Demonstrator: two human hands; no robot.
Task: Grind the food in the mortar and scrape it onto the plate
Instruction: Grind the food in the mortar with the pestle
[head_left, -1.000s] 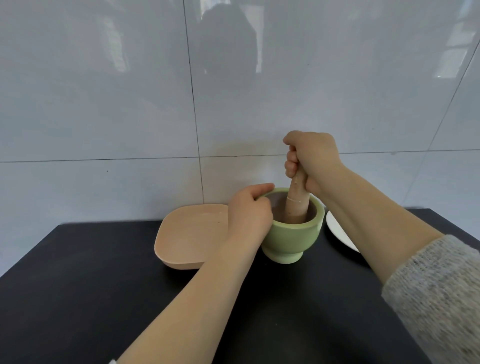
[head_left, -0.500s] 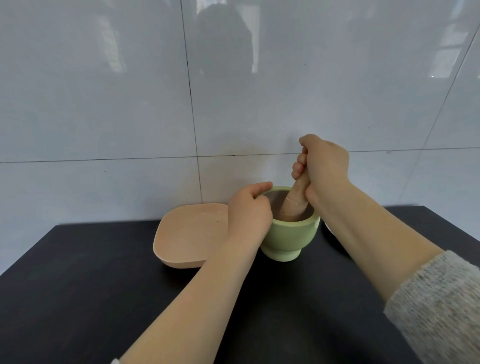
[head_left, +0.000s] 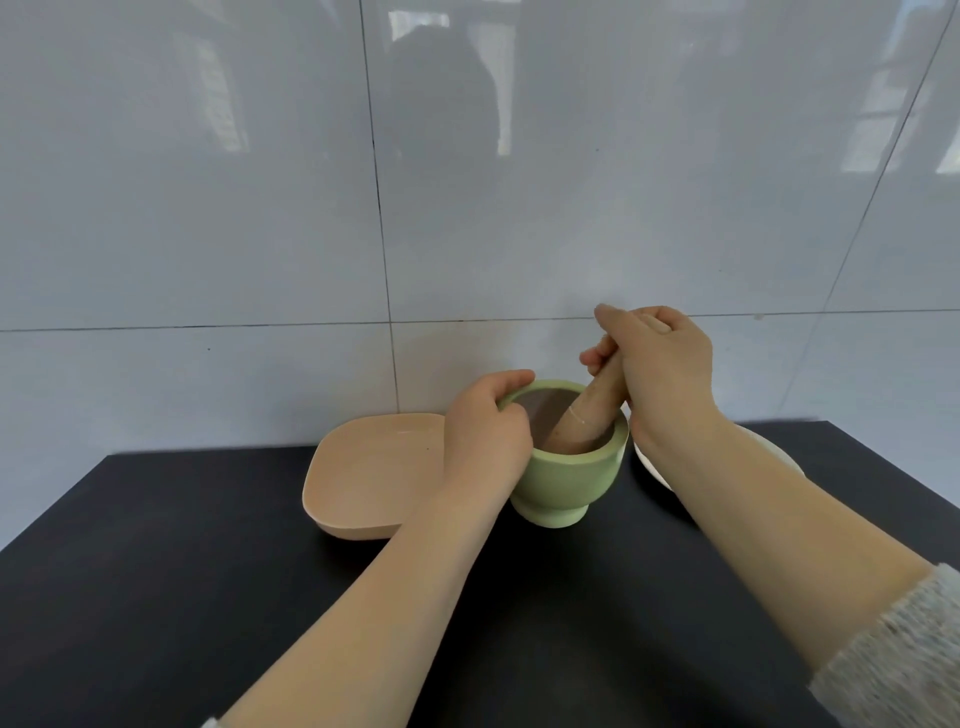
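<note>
Mortar (head_left: 567, 470) sits frame centre, w/ left hand (head_left: 485, 439) gripping its rim, right hand (head_left: 657, 364) wrapped round tilted pestle (head_left: 584, 418). Grinding step underway; next prob. needs scraping onto tan plate (head_left: 371, 475), just left.

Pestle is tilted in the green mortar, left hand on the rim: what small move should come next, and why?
Probably another grinding stroke: the right hand grips the tan wooden pestle, tip down inside the pale green footed mortar, which the left hand steadies; the peach square plate looks bare.
</note>
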